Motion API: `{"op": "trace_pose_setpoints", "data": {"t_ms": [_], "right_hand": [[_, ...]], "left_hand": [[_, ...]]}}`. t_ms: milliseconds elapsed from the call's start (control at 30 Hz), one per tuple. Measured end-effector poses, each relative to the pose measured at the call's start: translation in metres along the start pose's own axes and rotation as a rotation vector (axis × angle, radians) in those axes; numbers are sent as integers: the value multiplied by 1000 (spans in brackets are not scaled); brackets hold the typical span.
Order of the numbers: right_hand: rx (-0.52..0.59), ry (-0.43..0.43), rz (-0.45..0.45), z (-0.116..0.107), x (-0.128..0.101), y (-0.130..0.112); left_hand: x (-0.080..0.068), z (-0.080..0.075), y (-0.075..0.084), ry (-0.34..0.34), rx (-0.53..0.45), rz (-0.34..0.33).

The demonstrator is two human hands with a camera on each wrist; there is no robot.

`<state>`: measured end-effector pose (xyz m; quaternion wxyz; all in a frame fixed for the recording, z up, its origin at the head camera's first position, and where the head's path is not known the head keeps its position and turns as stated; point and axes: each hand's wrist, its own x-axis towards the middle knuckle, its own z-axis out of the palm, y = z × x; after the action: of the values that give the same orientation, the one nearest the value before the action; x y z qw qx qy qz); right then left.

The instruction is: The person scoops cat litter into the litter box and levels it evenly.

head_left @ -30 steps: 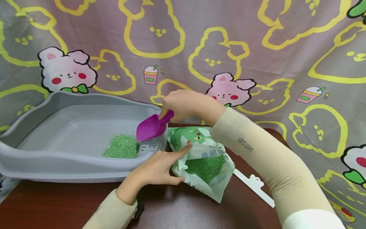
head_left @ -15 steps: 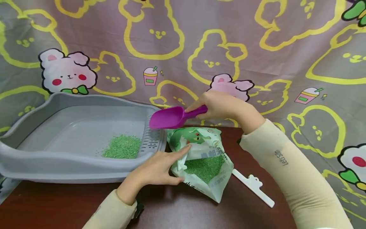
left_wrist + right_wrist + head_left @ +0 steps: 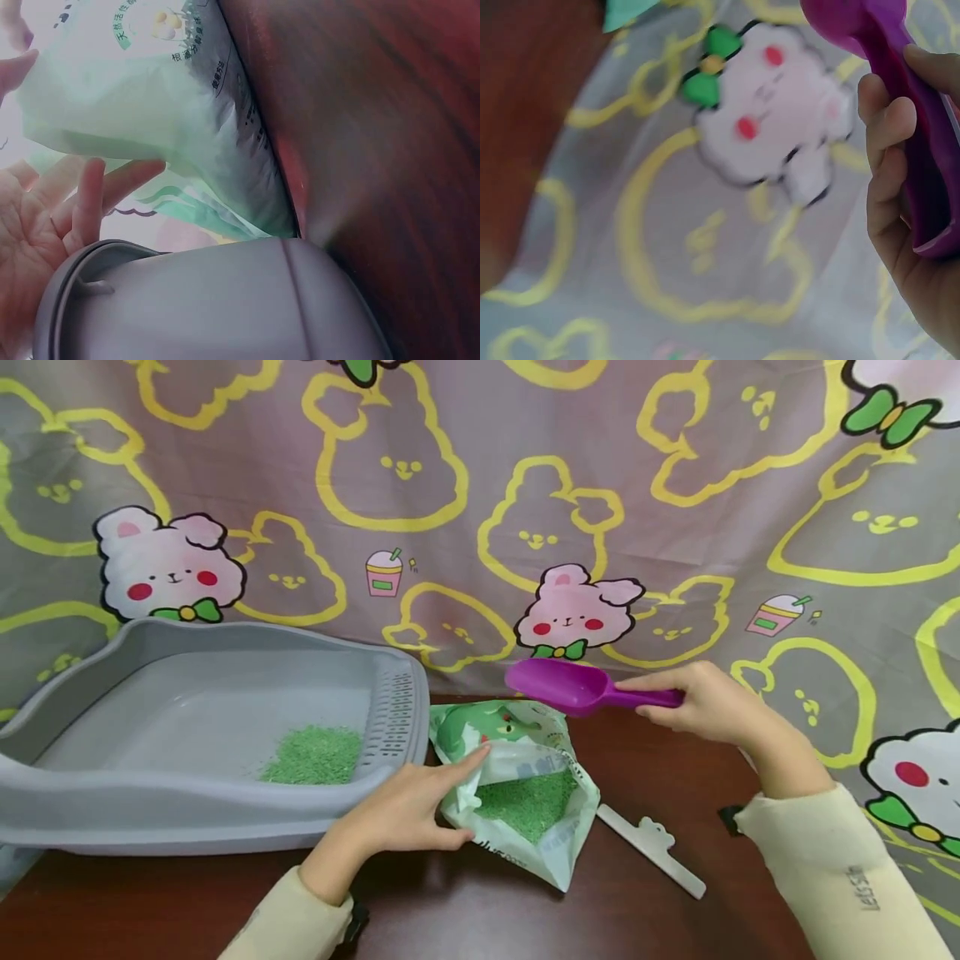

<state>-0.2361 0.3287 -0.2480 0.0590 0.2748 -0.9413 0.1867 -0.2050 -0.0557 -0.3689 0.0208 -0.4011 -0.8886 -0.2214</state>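
Observation:
My right hand point(image 3: 708, 706) grips the handle of a purple scoop point(image 3: 562, 685), raised level above the back right of the green bag. The same scoop handle point(image 3: 922, 150) runs through the curled fingers in the right wrist view. My left hand point(image 3: 401, 810) holds the left side of the open bag of cat litter point(image 3: 502, 764), thumb and index finger spread along its mouth. In the left wrist view, more fingers point(image 3: 112, 184) lie against the bag's side point(image 3: 150, 97). Green litter pellets point(image 3: 528, 802) show inside.
At left stands a grey litter box point(image 3: 225, 810) with a small pile of green pellets point(image 3: 315, 756) beside its slotted strip point(image 3: 392, 718). A white clip point(image 3: 652, 847) lies on the dark wooden table point(image 3: 465, 902) right of the bag. A patterned curtain point(image 3: 450, 468) hangs behind.
My right hand has carried the purple scoop from the litter box's slotted end rightward, past the bag's back edge. My left hand stays at the bag. The view has tilted slightly.

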Motion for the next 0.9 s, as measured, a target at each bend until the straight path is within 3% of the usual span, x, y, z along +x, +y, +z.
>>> {"op": "trace_pose_setpoints", "data": {"t_ms": [233,400,667,900], "right_hand": [[109,27,275,30,-66,55],[154,42,329,50,-90,83],[167,36,358,77,-100,103],[116,-11,378,85,-92,111]], "left_hand": [[-2,4,0,-6,-18,3],[-1,3,0,4,10,14],[2,2,1,1,-1,22],[2,1,0,2,9,21]]}}
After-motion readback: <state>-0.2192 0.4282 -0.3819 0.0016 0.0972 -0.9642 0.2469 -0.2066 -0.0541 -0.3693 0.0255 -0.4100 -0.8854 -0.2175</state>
